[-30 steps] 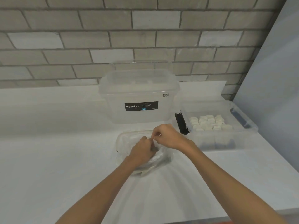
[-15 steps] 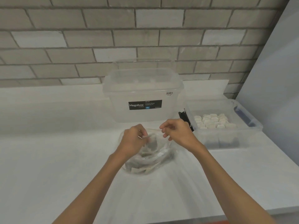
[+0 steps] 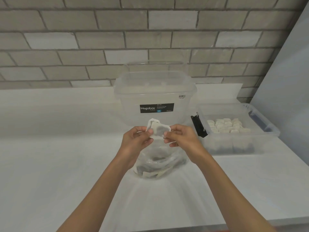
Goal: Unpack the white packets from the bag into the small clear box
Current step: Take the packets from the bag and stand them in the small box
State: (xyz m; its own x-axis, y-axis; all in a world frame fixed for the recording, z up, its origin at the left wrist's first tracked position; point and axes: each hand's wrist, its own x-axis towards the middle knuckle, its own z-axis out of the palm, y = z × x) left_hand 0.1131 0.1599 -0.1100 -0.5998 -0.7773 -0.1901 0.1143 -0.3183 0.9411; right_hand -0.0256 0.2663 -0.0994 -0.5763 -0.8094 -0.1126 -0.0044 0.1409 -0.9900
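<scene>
Head view puts 1 white packet point(image 3: 158, 129) in the air between our 2 grips, just above the mouth of the bag point(image 3: 160, 163) and in front of the big lidded tub point(image 3: 155, 91). Our left grip point(image 3: 135, 141) pinches the packet's left edge between thumb and fingers, and our right grip point(image 3: 182, 139) pinches its right edge the same way. The packet looks creased, with a folded flap at the top and a dark patch showing through its middle.

Below our hands the clear bag lies slumped on the table point(image 3: 50, 164). We can make out more pale packets in its lower end, though the crumpled plastic keeps us from counting them.

To our right the small clear box point(image 3: 274, 131) stands open on the table, with a black latch point(image 3: 198, 126) on its near-left side. A batch of white packets point(image 3: 225, 125) already lies on its floor in a loose cluster, with bare floor around it.

We judge the task to be partway through. A fair share is in the box, 1 packet is out of the bag but not yet placed, and the rest in the bag has to follow. The packet in hand needs a carry to the right and a drop into the box.
</scene>
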